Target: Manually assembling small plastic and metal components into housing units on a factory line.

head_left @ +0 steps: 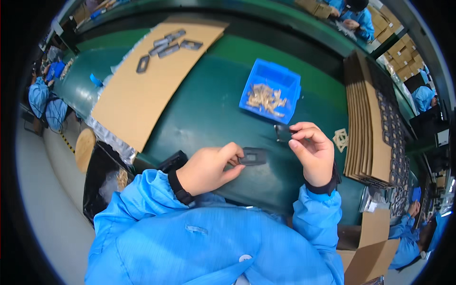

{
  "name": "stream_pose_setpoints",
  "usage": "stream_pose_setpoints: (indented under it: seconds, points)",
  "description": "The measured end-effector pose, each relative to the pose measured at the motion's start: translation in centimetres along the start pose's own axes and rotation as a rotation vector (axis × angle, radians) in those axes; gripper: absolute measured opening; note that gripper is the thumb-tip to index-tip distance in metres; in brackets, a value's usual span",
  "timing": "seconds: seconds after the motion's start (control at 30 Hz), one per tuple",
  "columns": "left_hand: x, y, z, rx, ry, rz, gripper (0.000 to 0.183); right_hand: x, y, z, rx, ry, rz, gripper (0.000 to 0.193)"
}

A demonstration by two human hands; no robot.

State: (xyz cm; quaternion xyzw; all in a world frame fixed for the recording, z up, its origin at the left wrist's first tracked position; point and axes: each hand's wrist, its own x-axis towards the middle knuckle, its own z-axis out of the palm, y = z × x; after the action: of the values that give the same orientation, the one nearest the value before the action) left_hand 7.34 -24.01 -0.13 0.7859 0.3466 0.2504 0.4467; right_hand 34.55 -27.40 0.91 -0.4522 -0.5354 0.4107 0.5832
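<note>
My left hand (209, 166) pinches the left end of a dark rectangular plastic frame (253, 156) with a small window in it, just above the green bench. Off to its right, my right hand (311, 149) is closed on a small thin dark piece (283, 133), held up between thumb and fingers; its exact kind is too small to make out. The two pieces are apart. Just beyond my right hand stands a blue bin (270, 90), with a heap of small tan pieces (266, 99) inside.
Several dark frames (166, 43) lie on a cardboard sheet (137, 99) at the left. Stacked cardboard layers (361, 128) with rows of dark frames stand at the right, beside a few pale cut-outs (340, 139). A black-lined waste bin (102, 183) is at lower left. Other people work around.
</note>
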Motion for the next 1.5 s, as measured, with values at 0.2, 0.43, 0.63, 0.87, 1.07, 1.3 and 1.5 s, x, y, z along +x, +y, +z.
stream_pose_setpoints:
  seconds: [0.2,0.43,0.63,0.87,1.07,1.3,1.5]
  points:
    - [0.3,-0.8,-1.3,0.414,0.077,0.178,0.042,-3.6,1.3,1.4,-0.474,-0.09,0.058,0.026]
    - [1.3,-2.6,0.7,0.175,-0.023,0.21,0.071,-2.6,2.3,3.1,-0.567,-0.143,-0.114,0.028]
    - [1.6,-2.2,0.5,0.19,-0.029,0.265,0.063,-2.6,2.8,3.2,-0.618,-0.209,-0.082,0.027]
    - [1.6,-2.9,0.6,0.266,-0.018,0.342,0.044,-2.3,2.8,3.3,-0.651,-0.209,-0.072,0.027]
    - [1.3,-2.6,0.9,0.435,-0.055,0.354,0.042,-2.2,2.9,3.1,-0.65,-0.226,-0.067,0.03]
    - [2.5,-3.3,-0.9,0.383,-0.166,0.455,0.035,-2.3,2.6,3.0,-0.642,-0.251,-0.044,0.035]
    - [2.4,-2.5,-0.4,0.444,-0.209,0.496,0.023,-2.3,3.1,2.6,-0.624,-0.255,-0.067,0.037]
